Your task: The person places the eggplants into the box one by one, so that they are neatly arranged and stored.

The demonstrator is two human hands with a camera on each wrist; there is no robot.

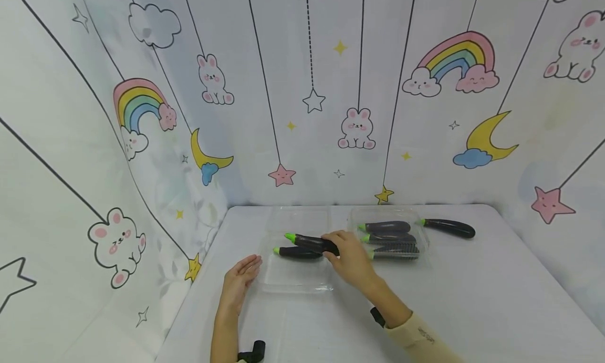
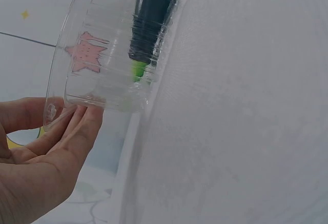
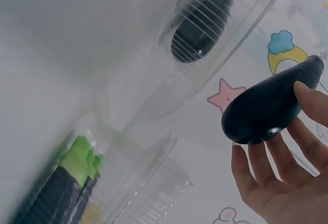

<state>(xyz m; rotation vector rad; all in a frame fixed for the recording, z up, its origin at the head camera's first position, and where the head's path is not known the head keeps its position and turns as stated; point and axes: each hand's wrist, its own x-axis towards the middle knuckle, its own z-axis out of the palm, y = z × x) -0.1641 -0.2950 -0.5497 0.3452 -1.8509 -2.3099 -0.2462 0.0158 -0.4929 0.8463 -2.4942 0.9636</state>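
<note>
Fingers of the right hand (image 1: pixel 352 258), head view, curl round the thicker half of a held eggplant (image 1: pixel 309 241); its green tip points left, away from them. Below and left of these fingers, a lying eggplant (image 1: pixel 298 253) rests in the left box (image 1: pixel 295 279). Fingers of the left hand (image 1: pixel 238 279), nearly straight, stand at that box's left side. To the right of the right fingers is the right box (image 1: pixel 387 214) with three boxed eggplants (image 1: pixel 385 227); farther right lies a loose eggplant (image 1: pixel 454 228). The step in hand is judged to be placing the held eggplant in the left box; the next move would call for lowering it beside the lying one and spreading the fingers.

Left wrist view: the fingertips (image 2: pixel 91 120) meet the box's clear wall, a contact the head view leaves uncertain. Whether the rim is pinched cannot be told.

Right wrist view: the thumb (image 3: pixel 310 101) opposes the fingers across the held eggplant, a grip partly hidden from above. Its rounded end shows here; its green tip does not.
</note>
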